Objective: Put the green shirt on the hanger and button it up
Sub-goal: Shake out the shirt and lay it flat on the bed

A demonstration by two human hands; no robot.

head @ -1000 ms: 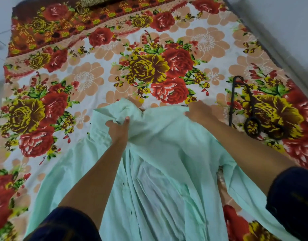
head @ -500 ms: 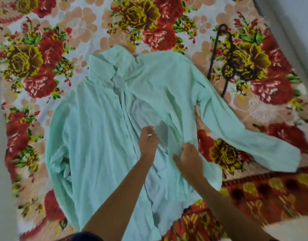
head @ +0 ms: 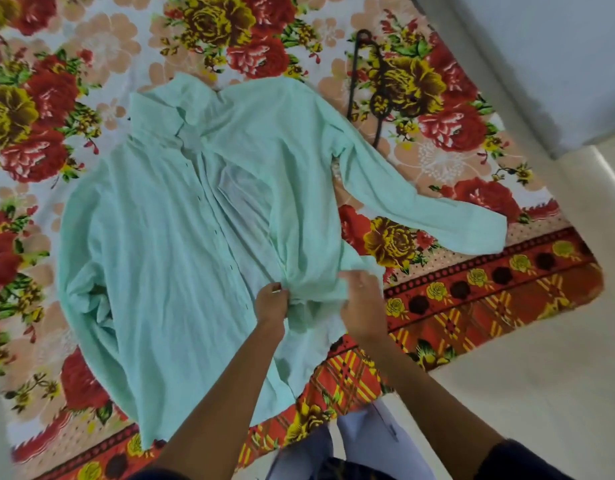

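The pale green shirt (head: 153, 237) lies spread face up on the floral bed sheet (head: 56, 98), collar at the far end, front open, one sleeve stretched out to the right. My left hand (head: 271, 301) pinches the right front panel near its lower part. My right hand (head: 359, 299) grips the same panel's bunched hem just beside it. The black hanger (head: 377, 95) lies on the sheet to the right of the shirt's shoulder, apart from both hands.
The bed's near edge with its red and yellow patterned border (head: 472, 289) runs across the lower right. Pale floor (head: 541, 393) lies beyond it, and a light wall (head: 541, 64) stands at the upper right.
Both hands have left the collar and shoulder and come down to the shirt's lower right front, where they now gather the fabric. The view has swung toward the bed's near edge.
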